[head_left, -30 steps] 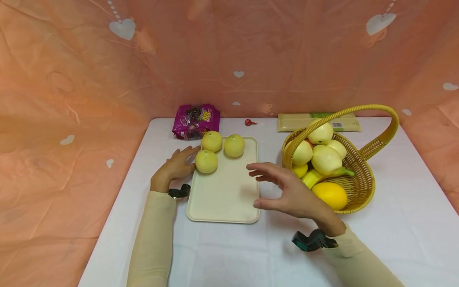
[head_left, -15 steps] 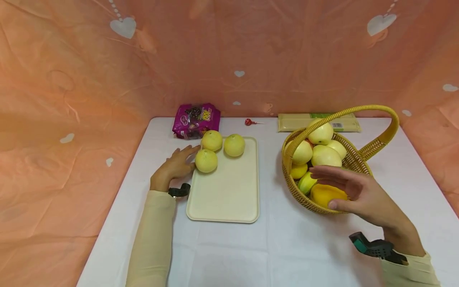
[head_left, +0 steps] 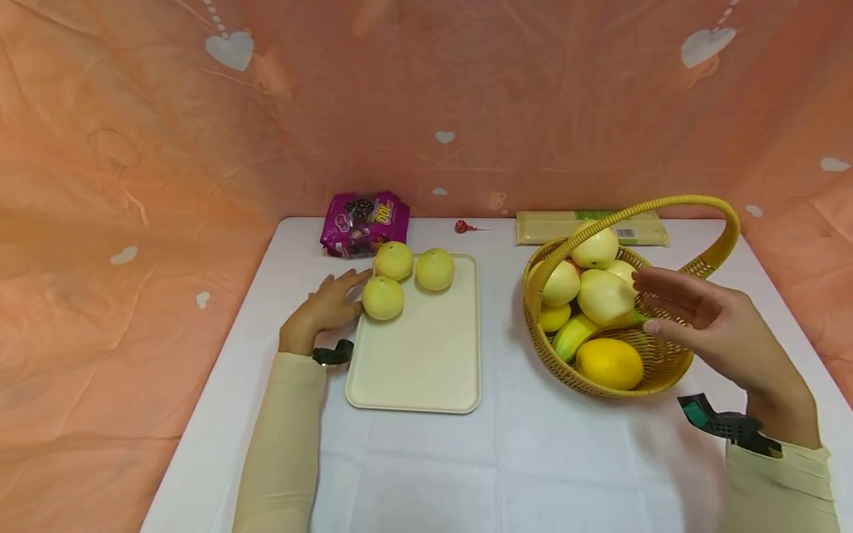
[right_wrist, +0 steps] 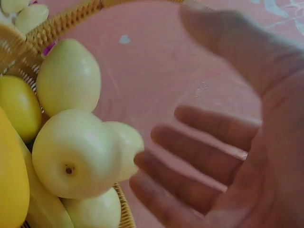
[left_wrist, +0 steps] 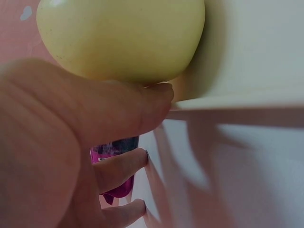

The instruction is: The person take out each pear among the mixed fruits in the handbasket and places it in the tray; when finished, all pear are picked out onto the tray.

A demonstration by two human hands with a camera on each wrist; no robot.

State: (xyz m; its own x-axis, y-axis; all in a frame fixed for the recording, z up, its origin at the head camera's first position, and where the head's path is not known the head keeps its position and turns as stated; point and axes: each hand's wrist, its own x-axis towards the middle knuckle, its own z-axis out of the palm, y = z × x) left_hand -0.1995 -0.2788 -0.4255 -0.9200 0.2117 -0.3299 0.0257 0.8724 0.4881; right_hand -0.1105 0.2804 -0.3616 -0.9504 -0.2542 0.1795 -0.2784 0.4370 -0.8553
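Note:
My left hand (head_left: 329, 307) rests by the left edge of a cream tray (head_left: 420, 363), fingers spread. In the left wrist view its thumb (left_wrist: 128, 107) lies right against a round pale-yellow fruit (left_wrist: 123, 38). Three such fruits are grouped at the tray's far end, the nearest fruit (head_left: 383, 298) beside that hand. My right hand (head_left: 726, 329) holds nothing, fingers extended over the right side of a wicker basket (head_left: 556, 370). Close to its fingertips are a pale pear-like fruit (head_left: 605, 296) and the green stem end of a banana (head_left: 574, 337).
A yellow oval fruit (head_left: 609, 364) and several pale fruits fill the basket, whose tall handle (head_left: 693, 198) arches over it. Behind the tray lies a purple snack bag (head_left: 363, 226). A small red item (head_left: 461, 226) and a flat beige packet (head_left: 546, 228) lie along the back edge.
My right hand has moved from above the tray's right edge, rightward across the basket, to its right side. The left hand and the fruits on the tray stay put.

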